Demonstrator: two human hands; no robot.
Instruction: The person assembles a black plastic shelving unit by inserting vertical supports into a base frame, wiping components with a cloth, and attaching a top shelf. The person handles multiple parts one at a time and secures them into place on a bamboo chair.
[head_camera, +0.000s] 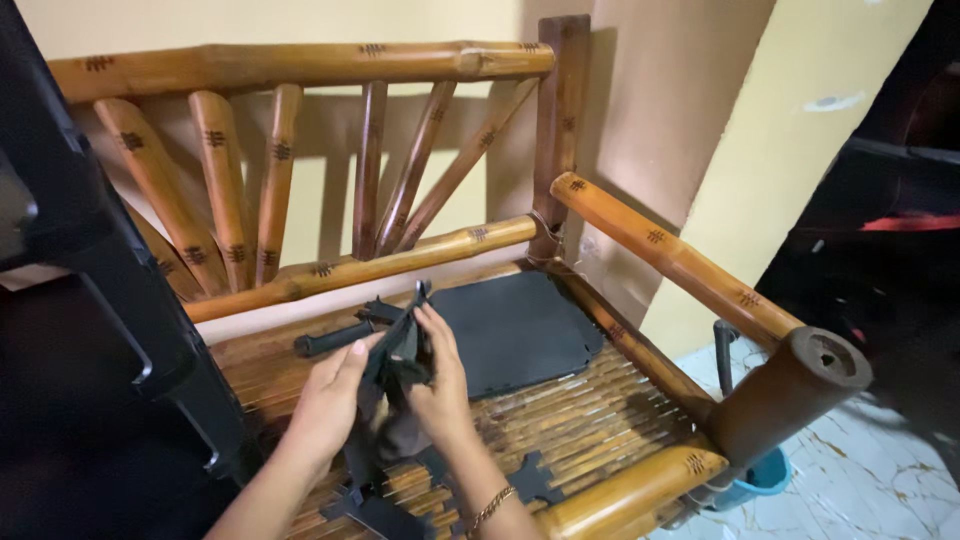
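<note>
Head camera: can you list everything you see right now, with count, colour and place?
Bamboo armchair with slatted seat: one, honey brown, fills the frame, against a yellow wall.
Flat black plastic panel: one, black, lying on the seat toward the back right.
Black tube-shaped bar: one, black, on the seat near the backrest.
Black cross-shaped bracket pieces: at least two, black, on the front of the seat.
Large black moulded plastic object: one, black, upright at the left edge.
Teal plastic bucket: one, teal, on the marbled floor under the right armrest.
Small black plastic part: one, black, held between both hands.
Left hand: gripping the part.
Right hand: gripping the part; bracelet on the wrist.
</note>
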